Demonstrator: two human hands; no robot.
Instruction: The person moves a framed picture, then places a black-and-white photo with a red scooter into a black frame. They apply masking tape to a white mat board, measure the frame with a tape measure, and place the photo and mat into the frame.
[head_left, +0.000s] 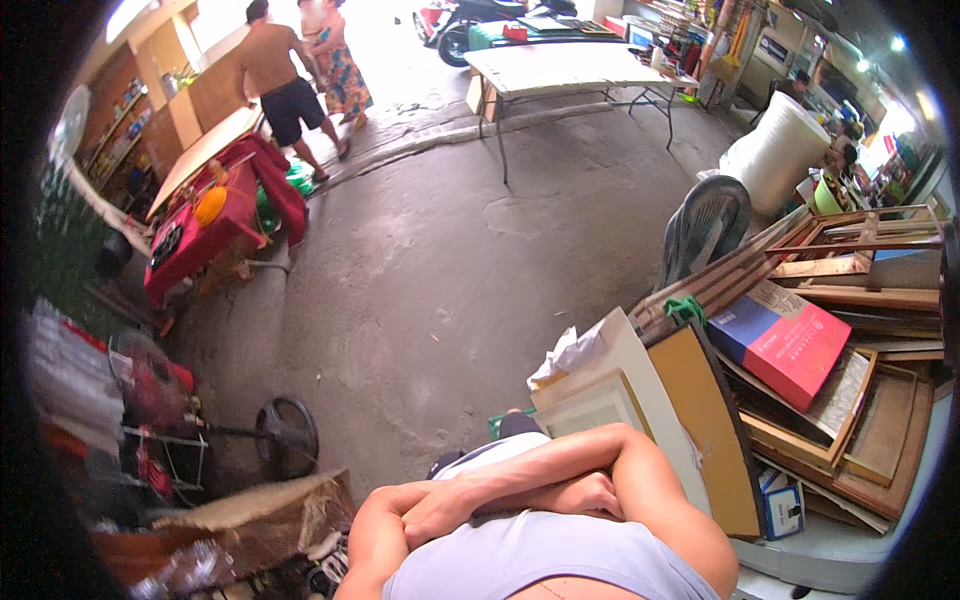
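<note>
My bare arms are folded across my grey top [560,550], the right forearm lying over the left. My left hand [595,493] is curled closed against the inside of my right arm, and I see nothing in it. On the other side, my right hand [432,517] rests at the crook of my left arm. Its fingertips are tucked out of sight. Neither hand touches any object around me. Closest to them is a pale framed panel [610,390] leaning just ahead on the right.
Stacked frames [880,420] and a red-and-blue box [780,335] fill the right side. Beyond are a green plastic chair [705,225], a large white roll [775,150] and a folding table [560,68]. Two people [280,70] stand far left near a red-covered table [225,225]. Cardboard [250,520] lies at lower left.
</note>
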